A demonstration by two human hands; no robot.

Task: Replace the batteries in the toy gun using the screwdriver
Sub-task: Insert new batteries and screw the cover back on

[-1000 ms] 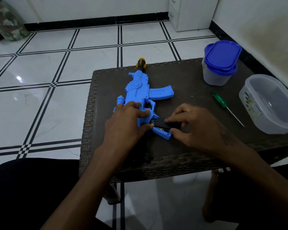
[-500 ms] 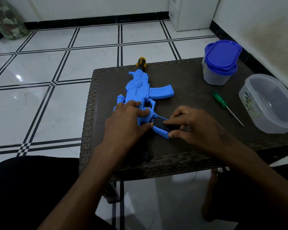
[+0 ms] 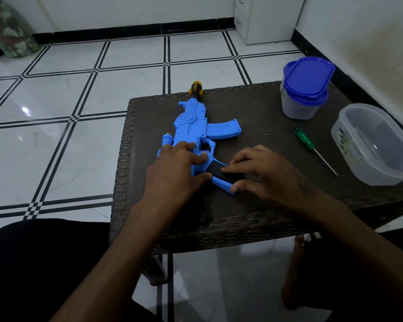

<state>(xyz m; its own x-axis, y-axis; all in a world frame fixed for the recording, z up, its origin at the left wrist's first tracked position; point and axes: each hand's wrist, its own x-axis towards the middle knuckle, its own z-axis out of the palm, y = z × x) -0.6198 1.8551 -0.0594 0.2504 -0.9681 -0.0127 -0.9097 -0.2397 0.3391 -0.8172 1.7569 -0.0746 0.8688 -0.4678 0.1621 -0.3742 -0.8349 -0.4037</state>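
Lies flat on the dark woven desk (image 3: 254, 105), toy gun (image 3: 191, 126), muzzle pointing away, handle angled toward the near right. Across the handle's open side, black cover (image 3: 218, 173), now seated lower and squarer than a second ago; brass glint seen then at the handle's root, beside the left thumb, no longer showing. Probably means cells are in and the compartment is being closed, though nothing inside can be checked.

Left grip (image 3: 172, 168) spread flat over the rear body, fingers fairly straight, thumb against the handle's near edge, pinning the toy down and barely moved. Right grip (image 3: 261, 173) narrow, pinching: forefinger laid along the cover, thumb at the handle's blue butt end, pressing the piece home.

Further right and well apart, untouched, green-handled screwdriver (image 3: 305, 141). Between it and the gun, a tiny pale speck (image 3: 266, 135), possibly the screw, too small to tell. Beyond, a blue-lidded container (image 3: 305, 89) and an open clear tub (image 3: 377, 145).

Left to do, by this reading: drive the screw.
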